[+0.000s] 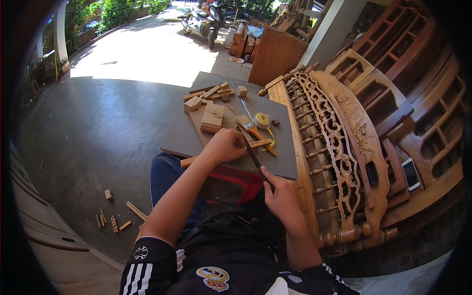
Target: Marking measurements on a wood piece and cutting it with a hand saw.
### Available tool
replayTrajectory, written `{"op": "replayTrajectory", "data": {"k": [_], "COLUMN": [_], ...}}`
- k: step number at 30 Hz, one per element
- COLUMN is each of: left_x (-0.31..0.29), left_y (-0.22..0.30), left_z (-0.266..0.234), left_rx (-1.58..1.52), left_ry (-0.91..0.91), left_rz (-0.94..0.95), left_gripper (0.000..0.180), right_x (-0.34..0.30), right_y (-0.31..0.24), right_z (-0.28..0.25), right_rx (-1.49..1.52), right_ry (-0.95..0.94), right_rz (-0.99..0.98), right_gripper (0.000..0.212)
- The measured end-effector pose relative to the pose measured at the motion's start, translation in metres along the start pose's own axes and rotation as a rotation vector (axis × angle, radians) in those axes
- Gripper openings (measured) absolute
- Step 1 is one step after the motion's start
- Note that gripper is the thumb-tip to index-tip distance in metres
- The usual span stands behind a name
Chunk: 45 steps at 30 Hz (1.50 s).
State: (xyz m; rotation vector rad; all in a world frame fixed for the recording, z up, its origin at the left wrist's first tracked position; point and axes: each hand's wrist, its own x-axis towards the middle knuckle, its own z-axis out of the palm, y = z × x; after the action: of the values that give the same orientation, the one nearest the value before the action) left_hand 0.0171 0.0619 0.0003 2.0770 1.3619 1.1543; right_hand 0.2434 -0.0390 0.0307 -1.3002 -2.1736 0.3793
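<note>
My right hand [281, 192] grips the handle end of a long, dark, narrow tool that looks like a file [252, 153]. Its blade slants up and away, close beside the fingers of my left hand [227, 146]. That hand is closed on a wooden strip [260, 143], whose light end sticks out to the right beneath the blade. Another light wooden end [187, 162] shows left of my left wrist; whether both belong to one strip is hidden. Just beyond lie a paintbrush [250, 129], a yellow tape measure [261, 119] and a wooden block [212, 117].
A dark board tabletop [184, 129] carries several wood pieces [216, 92] at its far side. Carved wooden panels [329, 137] stand close on the right, with a white phone [410, 174] on them. Offcuts [108, 195] lie on the floor at left. A motorbike [206, 23] stands far off.
</note>
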Motion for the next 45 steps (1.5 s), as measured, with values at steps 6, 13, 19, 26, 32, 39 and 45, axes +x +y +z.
{"op": "replayTrajectory", "data": {"k": [6, 13, 19, 26, 32, 39, 45], "left_x": [0.0, 0.0, -0.002, 0.002, 0.0, -0.003, 0.0], "left_y": [-0.002, -0.005, -0.002, 0.003, -0.001, -0.001, -0.003], "left_z": [0.012, 0.013, 0.007, 0.011, 0.013, 0.007, 0.011], "left_rx": [0.093, 0.096, 0.065, 0.028, 0.044, 0.021, 0.026], "left_ry": [0.12, 0.151, 0.122, 0.09, 0.107, 0.108, 0.09], "left_rz": [0.027, 0.0, -0.037, -0.033, -0.054, -0.042, -0.013], "left_gripper": [0.019, 0.018, 0.019, 0.02, 0.02, 0.018, 0.019], "right_x": [0.027, -0.022, -0.024, 0.035, -0.001, -0.039, 0.006], "right_y": [0.019, 0.012, 0.006, 0.022, 0.019, 0.016, 0.018], "right_z": [0.031, 0.001, -0.015, 0.023, 0.019, -0.013, 0.015], "right_rx": [-0.053, -0.013, 0.027, -0.044, -0.043, -0.012, -0.033], "right_ry": [0.061, 0.05, 0.02, 0.031, 0.096, 0.069, 0.087], "right_rz": [-0.049, -0.015, -0.039, -0.065, -0.08, -0.043, -0.067], "right_gripper": [0.042, 0.044, 0.043, 0.039, 0.04, 0.045, 0.042]}}
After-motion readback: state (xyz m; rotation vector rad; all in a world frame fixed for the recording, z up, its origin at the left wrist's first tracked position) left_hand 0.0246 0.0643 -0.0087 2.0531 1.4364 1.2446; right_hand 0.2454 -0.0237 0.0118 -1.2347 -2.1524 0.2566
